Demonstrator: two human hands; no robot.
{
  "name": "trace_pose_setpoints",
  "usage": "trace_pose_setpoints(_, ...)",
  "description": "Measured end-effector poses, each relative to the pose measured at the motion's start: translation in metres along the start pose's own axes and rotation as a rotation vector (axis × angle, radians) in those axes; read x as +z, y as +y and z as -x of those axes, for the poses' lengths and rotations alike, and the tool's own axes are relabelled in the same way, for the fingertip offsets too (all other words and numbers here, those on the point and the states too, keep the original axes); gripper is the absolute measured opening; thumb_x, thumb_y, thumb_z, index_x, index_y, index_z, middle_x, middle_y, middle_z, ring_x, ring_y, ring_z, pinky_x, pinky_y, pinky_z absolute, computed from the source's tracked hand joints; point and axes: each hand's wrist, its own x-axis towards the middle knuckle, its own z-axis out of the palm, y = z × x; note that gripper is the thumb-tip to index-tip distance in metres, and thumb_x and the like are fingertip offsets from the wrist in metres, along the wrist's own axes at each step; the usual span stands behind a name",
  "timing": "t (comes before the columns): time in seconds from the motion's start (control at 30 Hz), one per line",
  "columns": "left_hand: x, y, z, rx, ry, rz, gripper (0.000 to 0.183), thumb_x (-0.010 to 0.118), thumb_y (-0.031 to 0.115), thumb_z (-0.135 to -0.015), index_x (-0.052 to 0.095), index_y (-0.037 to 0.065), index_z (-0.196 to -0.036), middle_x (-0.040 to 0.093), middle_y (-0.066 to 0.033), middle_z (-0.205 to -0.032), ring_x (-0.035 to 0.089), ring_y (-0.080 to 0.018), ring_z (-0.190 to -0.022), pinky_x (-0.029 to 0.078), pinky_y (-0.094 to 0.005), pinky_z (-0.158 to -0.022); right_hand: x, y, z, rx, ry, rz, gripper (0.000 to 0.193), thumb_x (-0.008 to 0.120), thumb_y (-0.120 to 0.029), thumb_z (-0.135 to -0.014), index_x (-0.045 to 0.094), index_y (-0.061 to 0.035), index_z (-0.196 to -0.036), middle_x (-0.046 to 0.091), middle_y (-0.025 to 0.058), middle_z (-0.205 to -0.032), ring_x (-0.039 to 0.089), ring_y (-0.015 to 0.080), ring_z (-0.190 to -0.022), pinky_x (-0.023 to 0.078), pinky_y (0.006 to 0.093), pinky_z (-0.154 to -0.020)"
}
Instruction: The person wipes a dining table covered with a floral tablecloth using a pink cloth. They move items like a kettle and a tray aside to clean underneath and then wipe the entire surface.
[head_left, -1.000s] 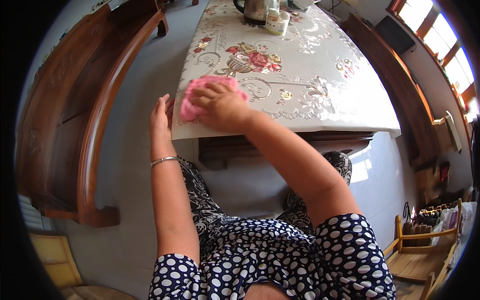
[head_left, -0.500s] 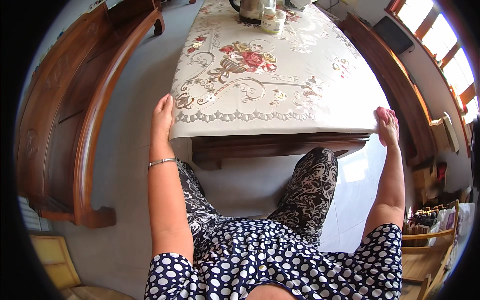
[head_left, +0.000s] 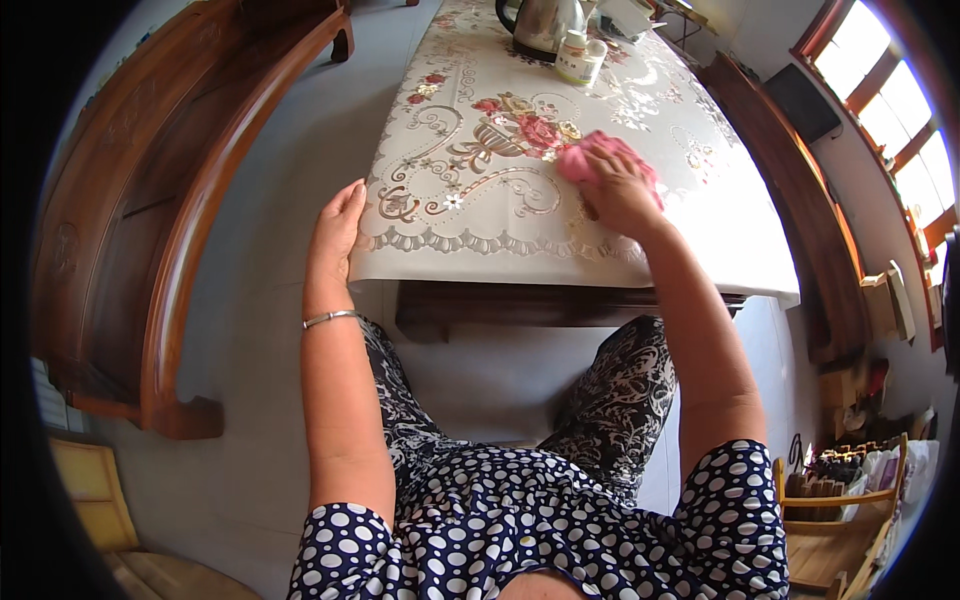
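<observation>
A pale tablecloth with printed flower baskets covers the long table and hangs over its front edge. My right hand presses a pink cloth onto it, right of the printed red flowers, with the fingers bent over the cloth. At the table's left edge, near the front corner, my left hand grips the side of the tablecloth; some of its fingers are hidden. A silver bracelet circles that wrist.
Farther up the table stand a metal kettle and small white bottles. A dark wooden bench runs along the left, another wooden bench along the right. A wooden chair stands at the lower right.
My right hand has swept the pink cloth from the table's right edge leftward and inward onto the top. The left hand stays at the left edge. The view has shifted slightly.
</observation>
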Motion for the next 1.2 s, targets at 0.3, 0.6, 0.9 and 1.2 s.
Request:
trace_pose_setpoints(0.3,0.002,0.007,0.005,0.048,0.005,-0.167,0.036,0.049,0.019,-0.096,0.054,-0.001,-0.125,0.060,-0.0078,-0.117,0.055,-0.0131,-0.104,0.044,-0.0245,-0.088,0.017,-0.192,-0.065,-0.495,-0.065,-0.283,0.057,0.052,-0.036,-0.085,0.043,-0.0184,-0.138,0.034,0.0037,-0.147,0.024,0.0269,-0.138,0.017,0.0410,-0.113)
trace_pose_setpoints(0.6,0.011,0.018,0.014,-0.010,0.032,-0.229,0.037,0.050,0.018,-0.097,0.051,-0.002,-0.127,0.059,-0.0073,-0.119,0.054,-0.0115,-0.107,0.041,-0.0241,-0.092,0.046,-0.099,-0.131,-0.226,-0.077,-0.112,0.056,0.046,-0.043,-0.087,0.041,-0.0233,-0.139,0.032,0.0016,-0.148,0.023,0.0273,-0.138,0.015,0.0498,-0.112)
trace_pose_setpoints(0.9,0.012,0.019,0.011,-0.033,0.024,-0.251,0.038,0.049,0.019,-0.097,0.049,-0.002,-0.129,0.059,-0.0075,-0.120,0.055,-0.0113,-0.107,0.042,-0.0240,-0.091,0.012,0.182,-0.019,0.430,0.015,0.079,0.052,0.040,-0.040,-0.090,0.044,-0.0172,-0.137,0.035,0.0055,-0.147,0.024,0.0224,-0.139,0.015,0.0381,-0.114)
trace_pose_setpoints(1.2,0.005,0.006,0.005,0.057,0.006,-0.232,0.037,0.050,0.016,-0.096,0.051,-0.004,-0.127,0.060,-0.0089,-0.120,0.055,-0.0125,-0.108,0.041,-0.0248,-0.093,-0.053,0.303,0.177,0.899,0.024,0.302,0.061,0.040,-0.044,-0.088,0.040,-0.0106,-0.139,0.036,0.0126,-0.145,0.029,0.0249,-0.137,0.019,0.0357,-0.113)
